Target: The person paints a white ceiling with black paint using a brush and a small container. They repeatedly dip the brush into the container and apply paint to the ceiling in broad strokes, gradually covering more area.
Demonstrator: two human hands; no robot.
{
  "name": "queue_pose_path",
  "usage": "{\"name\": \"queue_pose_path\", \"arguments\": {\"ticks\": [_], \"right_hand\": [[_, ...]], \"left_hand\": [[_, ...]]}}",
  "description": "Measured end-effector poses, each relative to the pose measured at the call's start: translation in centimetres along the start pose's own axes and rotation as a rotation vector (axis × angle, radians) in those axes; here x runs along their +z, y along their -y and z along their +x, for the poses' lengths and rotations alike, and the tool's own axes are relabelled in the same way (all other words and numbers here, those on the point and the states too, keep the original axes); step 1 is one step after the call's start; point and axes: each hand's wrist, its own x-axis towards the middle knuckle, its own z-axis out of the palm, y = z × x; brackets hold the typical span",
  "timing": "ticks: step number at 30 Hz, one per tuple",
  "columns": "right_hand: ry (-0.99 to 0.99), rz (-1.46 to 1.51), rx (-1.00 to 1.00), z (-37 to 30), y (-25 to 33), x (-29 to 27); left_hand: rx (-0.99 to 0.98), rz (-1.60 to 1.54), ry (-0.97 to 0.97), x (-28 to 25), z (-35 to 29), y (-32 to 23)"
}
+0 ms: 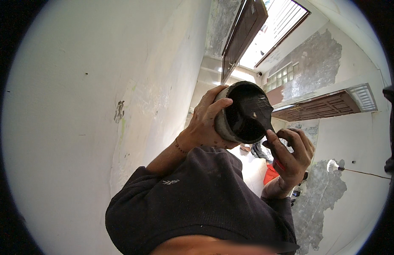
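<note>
A round, dark-smeared pot [221,124] is held up in front of the chest, tipped so that its mouth faces right and toward the head. The left hand [204,115] wraps its outer side, one digit hooked over the rim and the others curled beneath, spread only as wide as the wall needs. A flat, dark-coated scraper [260,109] lies across the mouth, its broad end up and left, its long axis running down and right into the right hand [294,154]. There the thumb and fingers close on the narrow end, the remaining fingers loosely bent. The right hand is nearer the scraper; the near rim and the left hand's hooked digit bound the blade most closely. Below is the dark shirt [197,191]; beyond are a red item [271,174], a light bulb [333,165], a brown door [244,36] and the patchy left wall [69,127].
</note>
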Motion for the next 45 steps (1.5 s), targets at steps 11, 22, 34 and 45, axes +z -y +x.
{"name": "queue_pose_path", "arguments": {"ticks": [11,22,34,45], "right_hand": [[-0.181,-0.053,-0.036,-0.5,1.0,1.2],[-0.211,-0.046,-0.079,-1.1,1.1,2.1],[-0.294,0.299,0.328,-1.2,-1.2,2.6],[-0.539,0.744,0.873,-1.8,-0.1,5.3]], "left_hand": [[0.022,-0.023,-0.007,-0.3,0.9,-0.8],[0.020,0.024,0.036,-0.4,0.3,-0.9],[-0.014,0.009,-0.044,-1.4,0.2,-0.1],[-0.004,0.034,-0.067,-1.1,0.4,-0.1]]}}
